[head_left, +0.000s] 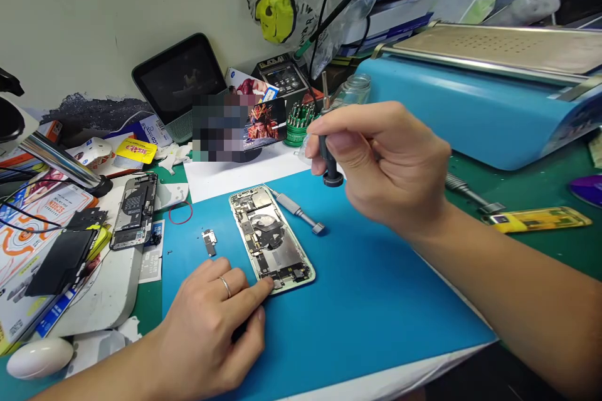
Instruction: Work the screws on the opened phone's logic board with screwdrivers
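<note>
An opened phone body (282, 244) with its inner parts exposed lies on a blue mat (367, 301). My left hand (221, 326), a ring on one finger, rests at the phone's lower left; its index fingertip touches the bottom edge and the other fingers are curled, with nothing seen in them. Raised above the mat, my right hand (385, 166) holds a dark screwdriver (331, 166) with its tip up. A silver screwdriver (296, 210) lies against the phone's right side. Left of the phone are a small metal plate (209, 242) and tiny screws.
A second opened phone (135, 210) and boxes lie at the left, near a chrome lamp arm (66, 163). Behind stand a tablet (181, 81), a phone showing a picture (266, 123) and a green bit holder (298, 128). A blue machine (470, 106) fills the back right.
</note>
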Tool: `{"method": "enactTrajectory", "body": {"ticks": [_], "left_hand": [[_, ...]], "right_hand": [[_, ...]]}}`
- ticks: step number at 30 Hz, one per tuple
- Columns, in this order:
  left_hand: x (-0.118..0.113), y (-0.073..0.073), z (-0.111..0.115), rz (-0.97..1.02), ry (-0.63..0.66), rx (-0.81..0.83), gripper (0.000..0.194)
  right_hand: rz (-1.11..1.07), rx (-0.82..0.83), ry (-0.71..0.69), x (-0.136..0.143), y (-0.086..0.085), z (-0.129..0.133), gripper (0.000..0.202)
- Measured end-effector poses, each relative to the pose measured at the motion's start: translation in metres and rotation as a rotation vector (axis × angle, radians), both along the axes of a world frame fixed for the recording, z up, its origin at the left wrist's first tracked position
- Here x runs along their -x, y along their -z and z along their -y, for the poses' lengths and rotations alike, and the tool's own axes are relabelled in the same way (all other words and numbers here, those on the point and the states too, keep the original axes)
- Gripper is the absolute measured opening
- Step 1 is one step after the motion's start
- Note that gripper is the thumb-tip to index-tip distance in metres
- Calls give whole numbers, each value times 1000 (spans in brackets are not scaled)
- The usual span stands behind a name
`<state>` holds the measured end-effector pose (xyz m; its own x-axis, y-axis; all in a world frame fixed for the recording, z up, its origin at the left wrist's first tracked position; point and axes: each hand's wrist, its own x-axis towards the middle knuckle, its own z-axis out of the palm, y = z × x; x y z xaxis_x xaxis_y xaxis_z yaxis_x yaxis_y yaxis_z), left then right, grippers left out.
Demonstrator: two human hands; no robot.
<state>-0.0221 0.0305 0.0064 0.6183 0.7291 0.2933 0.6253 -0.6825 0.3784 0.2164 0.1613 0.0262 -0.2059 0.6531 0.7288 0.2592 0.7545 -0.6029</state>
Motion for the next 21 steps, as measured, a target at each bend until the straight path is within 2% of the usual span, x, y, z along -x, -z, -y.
{"method": "enactTrajectory", "body": {"ticks": [7, 12, 17, 21], "left_hand": [[0, 1, 0, -10, 13, -1, 31], [0, 1, 0, -7, 21, 4, 31], [1, 0, 1, -8, 23, 14, 31], [1, 1, 0, -12, 23, 15, 32]], "right_hand": [[-188, -183, -8, 6, 7, -7, 19], [-322, -217, -57, 9, 2, -9, 21], [-290, -304, -55, 9, 0, -11, 44], [-238, -343, 37, 5, 4, -13, 22]]}}
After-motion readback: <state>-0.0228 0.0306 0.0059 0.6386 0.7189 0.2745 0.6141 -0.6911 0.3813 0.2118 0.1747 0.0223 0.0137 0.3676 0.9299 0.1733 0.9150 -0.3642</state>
